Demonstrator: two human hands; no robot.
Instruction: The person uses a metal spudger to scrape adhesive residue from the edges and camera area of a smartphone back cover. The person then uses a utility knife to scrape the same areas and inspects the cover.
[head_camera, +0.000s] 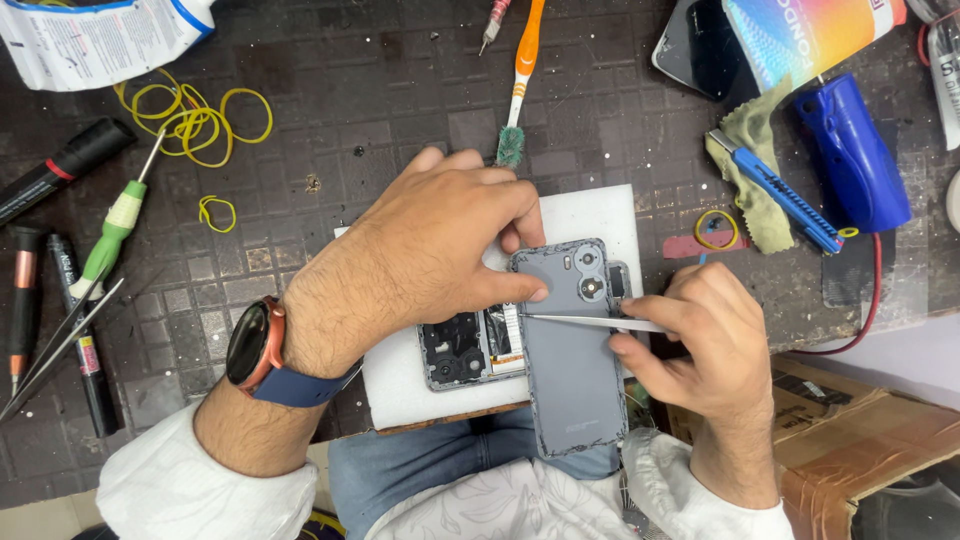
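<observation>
The grey back cover (572, 360) is being pinched by the left hand (430, 250); tweezers (590, 321), gripped by the right hand (700, 340), are being pressed in from three o'clock and could be scratching it if slipped.

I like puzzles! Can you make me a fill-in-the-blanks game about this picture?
1. The left hand wears a ____ on its wrist.
2. The right hand holds metal ____ against the grey phone back cover.
3. The orange toothbrush has ____ bristles.
4. The loose rubber bands are ____.

Missing words: watch; tweezers; green; yellow
</observation>
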